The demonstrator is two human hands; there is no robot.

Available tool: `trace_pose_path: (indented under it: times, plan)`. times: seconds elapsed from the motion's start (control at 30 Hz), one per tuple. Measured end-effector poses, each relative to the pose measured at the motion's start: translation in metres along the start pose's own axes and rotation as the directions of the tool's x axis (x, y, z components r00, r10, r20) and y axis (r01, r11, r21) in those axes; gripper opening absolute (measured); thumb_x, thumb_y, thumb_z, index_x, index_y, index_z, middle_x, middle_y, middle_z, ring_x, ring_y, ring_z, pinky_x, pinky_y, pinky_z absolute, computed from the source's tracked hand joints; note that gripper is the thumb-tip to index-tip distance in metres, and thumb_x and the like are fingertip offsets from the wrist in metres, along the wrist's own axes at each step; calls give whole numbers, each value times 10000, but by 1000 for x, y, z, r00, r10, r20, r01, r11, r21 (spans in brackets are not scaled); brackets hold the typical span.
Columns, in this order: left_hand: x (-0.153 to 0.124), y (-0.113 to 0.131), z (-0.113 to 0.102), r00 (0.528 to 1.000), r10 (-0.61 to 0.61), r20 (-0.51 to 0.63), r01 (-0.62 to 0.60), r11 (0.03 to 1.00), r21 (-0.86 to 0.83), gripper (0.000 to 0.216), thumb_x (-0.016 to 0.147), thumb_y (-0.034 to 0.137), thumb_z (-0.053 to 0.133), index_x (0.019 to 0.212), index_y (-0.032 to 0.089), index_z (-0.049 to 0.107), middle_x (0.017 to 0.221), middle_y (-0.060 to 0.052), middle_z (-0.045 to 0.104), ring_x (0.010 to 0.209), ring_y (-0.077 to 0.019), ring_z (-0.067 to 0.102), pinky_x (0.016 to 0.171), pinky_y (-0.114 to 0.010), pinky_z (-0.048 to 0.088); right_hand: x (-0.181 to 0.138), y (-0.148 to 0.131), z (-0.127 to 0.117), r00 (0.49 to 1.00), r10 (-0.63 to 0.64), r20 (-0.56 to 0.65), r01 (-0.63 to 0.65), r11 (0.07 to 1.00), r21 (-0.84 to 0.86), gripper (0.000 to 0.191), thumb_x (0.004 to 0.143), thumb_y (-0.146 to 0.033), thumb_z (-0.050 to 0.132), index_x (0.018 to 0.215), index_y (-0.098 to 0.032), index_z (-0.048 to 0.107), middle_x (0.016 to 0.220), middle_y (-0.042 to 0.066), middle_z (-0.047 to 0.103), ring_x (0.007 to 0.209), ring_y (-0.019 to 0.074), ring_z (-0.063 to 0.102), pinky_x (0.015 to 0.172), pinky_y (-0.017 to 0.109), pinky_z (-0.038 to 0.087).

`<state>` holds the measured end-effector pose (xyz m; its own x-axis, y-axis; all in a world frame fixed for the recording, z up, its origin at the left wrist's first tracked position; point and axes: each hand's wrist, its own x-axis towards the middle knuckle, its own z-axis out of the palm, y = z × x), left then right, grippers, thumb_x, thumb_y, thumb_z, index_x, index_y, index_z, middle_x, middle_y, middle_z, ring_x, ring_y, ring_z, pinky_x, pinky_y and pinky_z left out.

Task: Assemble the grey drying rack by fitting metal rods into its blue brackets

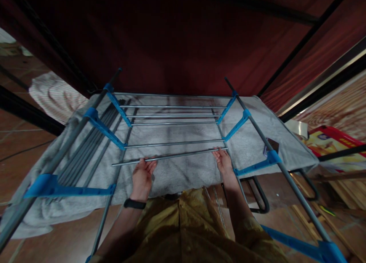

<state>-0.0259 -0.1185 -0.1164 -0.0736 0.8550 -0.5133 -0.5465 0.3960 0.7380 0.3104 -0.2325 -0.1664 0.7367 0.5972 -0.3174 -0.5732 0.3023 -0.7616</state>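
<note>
A loose grey metal tube (180,155) lies across both my hands, slightly tilted, its left end lower in the view. My left hand (142,179) grips it near its left end, with a dark band on the wrist. My right hand (223,162) has its fingers on the tube close to the right end. Around my hands is a rack frame of grey side poles (261,131) and blue plastic brackets (104,130). Beyond the loose tube, several crossbars (174,143) span from the left brackets to the right ones.
A bundle of grey tubes (90,150) lies on the grey cloth-covered table (174,171) at left. A small dark card-like item (272,144) rests behind the right pole. Blue brackets (74,190) stick inward nearer me. A dark red curtain (171,42) hangs behind the table.
</note>
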Motion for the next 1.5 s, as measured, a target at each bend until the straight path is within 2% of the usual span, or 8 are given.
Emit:
trace_pose_path:
  times: [0.17, 0.33, 0.57, 0.7, 0.8, 0.97, 1.27, 1.5]
  plan:
    - [-1, -2, -1, 999, 5, -41, -4, 1000, 8, 217, 989, 245, 568, 789, 163, 584, 714, -33, 692, 687, -152, 732, 719, -267, 596, 1, -3, 0, 1000, 18, -2, -18, 1000, 2, 174, 770, -180, 777, 753, -227, 611, 808, -4, 753, 770, 152, 731, 878, 360, 638]
    - [1, -3, -4, 999, -6, -49, 5, 1000, -10, 215, 949, 281, 650, 783, 164, 580, 698, -21, 673, 702, -157, 735, 687, -248, 593, -1, -4, -3, 998, 54, 35, -54, 998, -16, 161, 752, -175, 798, 799, -210, 649, 817, 12, 769, 784, 172, 751, 835, 355, 655]
    - [1, -1, -6, 996, 37, -79, -40, 999, -37, 181, 997, 211, 538, 830, 166, 594, 708, -22, 685, 641, -133, 695, 703, -267, 587, -3, -1, -4, 998, 58, -22, -58, 998, -21, 143, 794, -164, 768, 800, -209, 633, 821, 7, 772, 785, 140, 751, 800, 285, 652]
    - [5, 3, -11, 996, 77, -44, -81, 993, -89, 182, 1011, 191, 481, 899, 163, 622, 798, -48, 720, 710, -132, 709, 777, -282, 589, 2, 0, -9, 995, 74, -66, -77, 996, -46, 77, 824, -160, 707, 829, -201, 642, 816, 9, 767, 773, 129, 745, 816, 275, 643]
    - [9, 6, -15, 994, 95, -48, -100, 988, -121, 163, 1004, 186, 485, 921, 166, 624, 842, -64, 727, 762, -148, 723, 784, -287, 588, 7, 2, -15, 994, 72, -79, -78, 994, -73, 46, 826, -173, 682, 832, -203, 648, 837, 17, 767, 780, 129, 742, 825, 271, 637]
    - [11, 4, -18, 994, 93, -51, -98, 989, -110, 134, 996, 221, 530, 912, 192, 630, 867, -85, 735, 726, -150, 713, 748, -281, 593, 11, 5, -20, 994, 57, -98, -65, 995, -79, 69, 794, -172, 693, 802, -222, 647, 823, 4, 756, 792, 143, 745, 812, 295, 647]
    - [12, 1, -19, 993, 89, -78, -94, 993, -73, 155, 985, 234, 571, 835, 195, 573, 743, -9, 684, 646, -110, 675, 716, -243, 589, 2, 9, -11, 997, 69, -27, -72, 993, -96, 77, 792, -163, 708, 838, -203, 660, 844, 18, 771, 830, 143, 757, 834, 274, 637]
    - [13, 0, -18, 991, 85, -100, -92, 994, -64, 202, 968, 251, 612, 786, 185, 555, 673, 3, 642, 624, -119, 679, 679, -243, 579, -3, 14, -5, 994, 106, 0, -106, 992, -70, 96, 788, -134, 715, 848, -196, 671, 850, 25, 782, 847, 147, 762, 852, 292, 642]
